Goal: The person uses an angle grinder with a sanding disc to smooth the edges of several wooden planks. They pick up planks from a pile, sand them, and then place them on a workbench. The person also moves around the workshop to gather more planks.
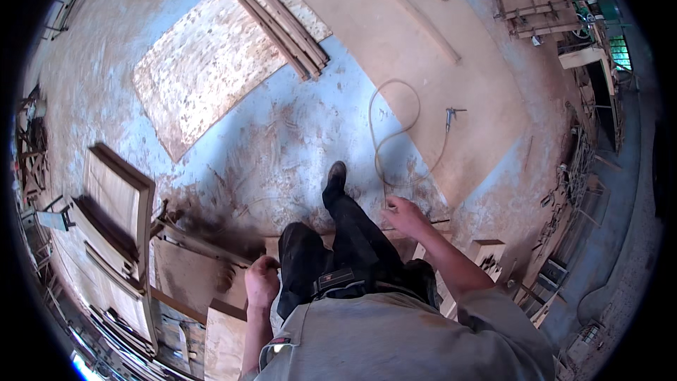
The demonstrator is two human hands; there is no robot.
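Note:
My left hand (262, 281) hangs beside my bent left leg, with its fingers curled inward. Their inner side is hidden, so I cannot tell if anything is in them. To its left lies a brown board (195, 275), and a pale wooden block (225, 341) stands close to my forearm. Out in front of my right hip, my right hand (406, 216) has its fingers loosely bent and apart, and nothing shows between them. Beyond it, a thin air hose (376, 156) lies looped on the floor. An air blow gun (449, 118) is at the hose's end.
Several long wooden strips (285, 29) lie on a mottled sheet (195, 69) ahead. A brown sheet (476, 132) covers the floor to the right, with a long strip (415, 13) on it. Large wooden panels (116, 206) stand at left. A wooden block (485, 254) sits by my right arm.

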